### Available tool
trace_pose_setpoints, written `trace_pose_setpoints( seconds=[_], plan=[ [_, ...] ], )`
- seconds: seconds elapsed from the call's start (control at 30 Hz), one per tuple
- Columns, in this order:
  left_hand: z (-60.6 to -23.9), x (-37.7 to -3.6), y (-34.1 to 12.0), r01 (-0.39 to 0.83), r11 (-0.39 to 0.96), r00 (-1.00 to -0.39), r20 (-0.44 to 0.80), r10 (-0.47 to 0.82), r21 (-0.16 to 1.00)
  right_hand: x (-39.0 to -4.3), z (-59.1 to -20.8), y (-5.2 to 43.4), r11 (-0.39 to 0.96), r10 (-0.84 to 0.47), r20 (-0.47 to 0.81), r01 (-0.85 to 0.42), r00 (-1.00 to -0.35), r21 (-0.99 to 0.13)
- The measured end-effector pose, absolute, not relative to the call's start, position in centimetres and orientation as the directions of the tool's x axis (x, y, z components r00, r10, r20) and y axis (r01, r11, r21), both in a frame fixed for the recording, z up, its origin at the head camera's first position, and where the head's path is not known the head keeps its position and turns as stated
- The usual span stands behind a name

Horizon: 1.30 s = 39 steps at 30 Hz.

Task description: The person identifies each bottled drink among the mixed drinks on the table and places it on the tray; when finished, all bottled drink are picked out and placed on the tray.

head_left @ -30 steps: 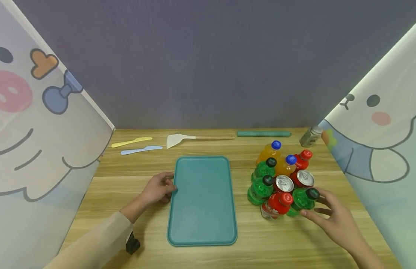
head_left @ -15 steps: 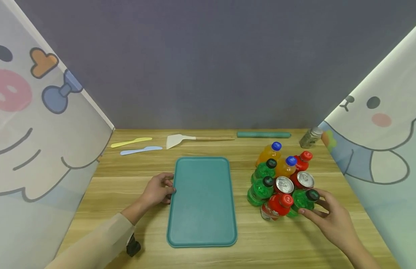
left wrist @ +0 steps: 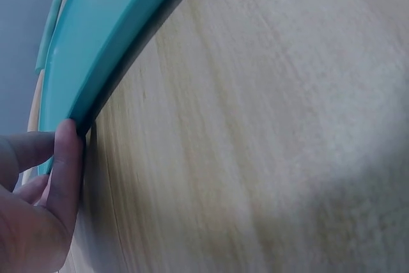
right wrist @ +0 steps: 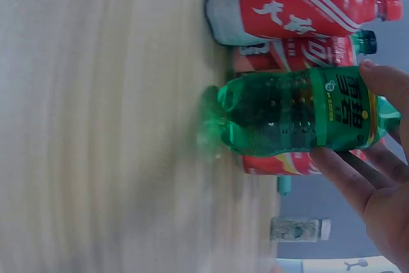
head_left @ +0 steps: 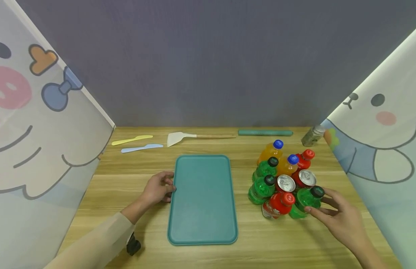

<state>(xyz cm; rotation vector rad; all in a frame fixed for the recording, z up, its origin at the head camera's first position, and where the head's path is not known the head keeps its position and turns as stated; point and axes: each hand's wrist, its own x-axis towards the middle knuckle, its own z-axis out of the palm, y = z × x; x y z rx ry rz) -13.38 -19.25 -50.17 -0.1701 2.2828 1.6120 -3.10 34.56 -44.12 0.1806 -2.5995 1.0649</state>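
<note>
A wooden table (head_left: 120,209) fills the space between two cartoon-printed curtains. On it, dead centre, lies a flat teal tray (head_left: 202,200) with nothing on it. To its right stands a tight cluster of drinks: green, red and orange bottles and two cans (head_left: 284,182), all touching or nearly so.

The left hand (head_left: 158,188) rests at the tray's left rim, fingers curled, fingertips (left wrist: 67,151) pressed against its edge; it looks like steadying rather than lifting. The right hand (head_left: 339,216) has closed around the green bottle (head_left: 307,201) at the near right corner of the cluster. The right wrist view shows thumb and fingers (right wrist: 348,171) wrapped round the labelled body, the bottle upright with its base on the wood, close beside the red bottle (head_left: 278,205).

To my eye this is the pick-up step, just at the grasp. The next move, I judge, calls for a straight lift clear of the neighbours, since a sideways pull could topple the red bottle or nudge the cans.
</note>
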Motion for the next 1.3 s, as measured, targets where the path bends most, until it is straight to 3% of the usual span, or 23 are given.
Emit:
trace_pose_setpoints(
  seconds=[0.5, 0.77, 0.9, 1.1, 1.3],
  plan=[
    [-49.9, -13.5, -19.0, -0.272, 0.377, -0.936, -0.334, 0.11, 0.885, -3.3, -37.3, 35.2, 0.695, -0.002, 0.415, -0.3, -0.91, -0.654],
    [-50.1, -13.5, -19.1, -0.277, 0.377, -0.932, -0.343, 0.12, 0.884, -4.9, -33.1, 35.3, 0.667, -0.093, 0.542, -0.456, -0.835, -0.588],
    [-50.0, -13.5, -19.2, -0.27, 0.387, -0.931, -0.341, 0.127, 0.882, -6.0, -31.1, 34.7, 0.653, -0.1, 0.549, -0.471, -0.83, -0.593],
    [-49.6, -13.5, -19.2, -0.273, 0.396, -0.931, -0.345, 0.123, 0.877, -8.1, -28.6, 32.2, 0.599, -0.107, 0.515, -0.468, -0.851, -0.65],
    [-49.5, -13.4, -19.0, -0.285, 0.387, -0.929, -0.352, 0.112, 0.877, -9.9, -27.6, 28.8, 0.406, -0.162, 0.539, -0.554, -0.826, -0.727]
  ],
)
